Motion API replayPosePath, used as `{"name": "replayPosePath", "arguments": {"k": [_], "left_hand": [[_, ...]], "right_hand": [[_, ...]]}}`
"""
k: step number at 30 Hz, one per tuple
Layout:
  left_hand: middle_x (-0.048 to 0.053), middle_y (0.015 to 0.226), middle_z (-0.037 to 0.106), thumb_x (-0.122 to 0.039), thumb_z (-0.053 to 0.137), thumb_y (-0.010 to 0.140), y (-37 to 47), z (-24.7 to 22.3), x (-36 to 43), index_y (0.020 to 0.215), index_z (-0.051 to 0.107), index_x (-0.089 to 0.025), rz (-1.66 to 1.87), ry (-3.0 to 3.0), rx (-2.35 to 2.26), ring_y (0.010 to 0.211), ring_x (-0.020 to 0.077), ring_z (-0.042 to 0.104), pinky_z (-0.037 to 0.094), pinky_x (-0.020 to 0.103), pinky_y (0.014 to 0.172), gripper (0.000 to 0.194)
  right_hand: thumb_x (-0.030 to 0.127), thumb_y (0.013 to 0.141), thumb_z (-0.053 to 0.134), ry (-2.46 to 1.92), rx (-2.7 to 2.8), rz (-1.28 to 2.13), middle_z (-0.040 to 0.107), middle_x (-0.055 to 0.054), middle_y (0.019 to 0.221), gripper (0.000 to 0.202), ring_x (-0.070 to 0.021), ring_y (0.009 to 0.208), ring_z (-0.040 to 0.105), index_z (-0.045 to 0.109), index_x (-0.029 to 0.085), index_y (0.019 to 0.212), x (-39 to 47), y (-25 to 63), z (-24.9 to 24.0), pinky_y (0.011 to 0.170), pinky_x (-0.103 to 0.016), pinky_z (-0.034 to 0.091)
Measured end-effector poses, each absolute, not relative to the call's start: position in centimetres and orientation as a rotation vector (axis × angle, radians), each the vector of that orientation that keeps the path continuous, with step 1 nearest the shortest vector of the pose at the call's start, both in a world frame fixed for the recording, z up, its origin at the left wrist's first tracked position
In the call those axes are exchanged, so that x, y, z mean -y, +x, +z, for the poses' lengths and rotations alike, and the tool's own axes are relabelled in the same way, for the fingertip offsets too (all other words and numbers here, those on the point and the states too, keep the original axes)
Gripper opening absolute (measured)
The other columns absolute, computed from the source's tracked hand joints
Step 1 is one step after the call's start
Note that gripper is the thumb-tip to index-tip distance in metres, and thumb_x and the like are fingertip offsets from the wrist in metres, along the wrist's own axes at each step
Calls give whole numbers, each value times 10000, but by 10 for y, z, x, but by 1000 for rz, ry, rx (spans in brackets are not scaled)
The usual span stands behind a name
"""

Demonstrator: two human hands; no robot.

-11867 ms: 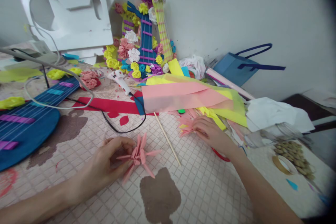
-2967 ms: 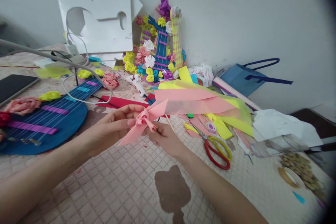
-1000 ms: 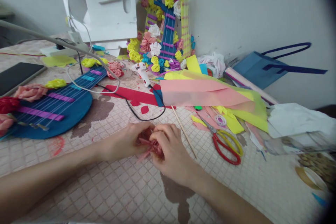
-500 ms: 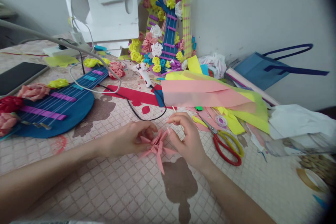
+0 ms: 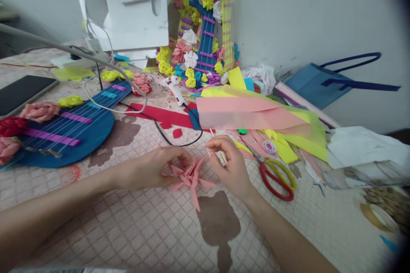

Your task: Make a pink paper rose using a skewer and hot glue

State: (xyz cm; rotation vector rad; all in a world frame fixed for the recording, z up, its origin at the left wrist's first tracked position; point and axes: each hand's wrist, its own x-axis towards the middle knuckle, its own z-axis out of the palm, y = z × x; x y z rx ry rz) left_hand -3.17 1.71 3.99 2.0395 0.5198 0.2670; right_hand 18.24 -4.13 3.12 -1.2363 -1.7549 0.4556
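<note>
A pink folded-paper flower with several pointed petals lies on the patterned tablecloth. My left hand has its thumb and fingers closed around the flower's left petal. Just right of the flower, apart from it, my right hand is curled with a thin pale stick pinched in its fingers; the stick's tip shows above the knuckles. Scissors with red and yellow handles lie to the right of my right hand.
Behind my hands are a white glue gun with a black cord, red strips and pink sheets. A blue paper guitar lies at the left beside a phone. Decorated guitars lean on the wall. Tape sits right.
My right hand has drawn slightly away from the flower to the right, uncovering its right-hand petals. My left hand stays at the left petal.
</note>
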Motion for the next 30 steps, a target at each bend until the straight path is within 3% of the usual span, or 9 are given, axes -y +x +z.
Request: {"name": "replayPosePath", "arguments": {"k": [4,9,14,18,22,26,30], "left_hand": [[6,953,645,-140,523,830,-31,32,-17,1029,564,-197,303,2094,-596,827,128,603,482,239,723,212],[23,1090,605,-111,473,831,-34,32,-20,1100,533,-212,524,2259,-731,930,142,582,455,276,809,293],[-19,780,616,-210,536,830,-36,43,-18,816,576,-188,399,2344,-794,701,121,557,423,246,658,47],[-4,746,580,-320,624,788,-34,43,-3,749,533,-181,342,2481,-837,684,151,522,377,269,621,171],[9,739,581,-263,640,756,-33,38,14,763,510,-181,308,2633,-902,680,183,524,356,306,646,153],[8,714,584,-143,531,812,-33,35,20,807,521,-179,301,2702,-898,655,176,536,353,328,677,37],[20,754,594,-108,444,868,-36,36,12,849,540,-183,400,2728,-886,714,186,547,357,348,714,123]], "right_hand": [[107,828,482,-1254,1761,467,565,-30,924,166,-159,871,543,553,217,929,39,184,28,750,-308,456],[122,832,482,-1270,1720,478,566,-30,915,153,-154,860,554,558,212,929,37,189,26,745,-291,463],[180,855,482,-1356,1661,565,557,4,787,108,-112,646,519,561,209,923,37,192,26,585,-242,425],[203,861,486,-1378,1641,623,528,24,708,91,-97,568,474,561,207,913,38,192,26,510,-224,377],[205,858,492,-1385,1628,623,539,20,719,83,-99,579,478,561,205,904,37,190,27,516,-226,384],[225,862,492,-1399,1608,612,555,10,750,86,-99,581,497,561,201,907,35,193,30,529,-231,404],[247,862,503,-1440,1604,528,567,5,741,79,-111,610,519,563,196,865,30,209,36,550,-236,410]]}}
